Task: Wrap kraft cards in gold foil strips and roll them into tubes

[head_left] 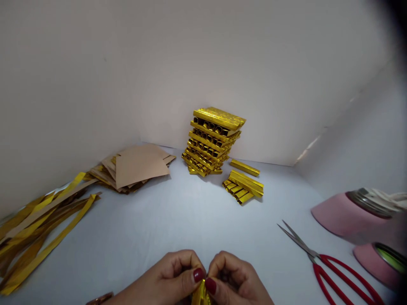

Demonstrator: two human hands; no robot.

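Note:
At the bottom middle, my left hand [178, 273] and my right hand [233, 277] are close together, thumbs almost touching. Both pinch one small piece of shiny gold paper [201, 293], which looks folded. Its lower part runs out of the picture, and my fingers hide much of the rest. Beyond my hands rises a stack of gold paper tubes [211, 142], laid in crossing layers. To its right lie several loose gold tubes [244, 187], with a single gold tube [244, 167] just behind them.
On the left is a pile of brown-backed paper sheets [141, 165], with long gold strips [47, 224] before it. Scissors with red handles [321, 258] lie open at the right, near a pink jar [349, 214] and a smaller pink container [377, 262]. A pale wall stands behind.

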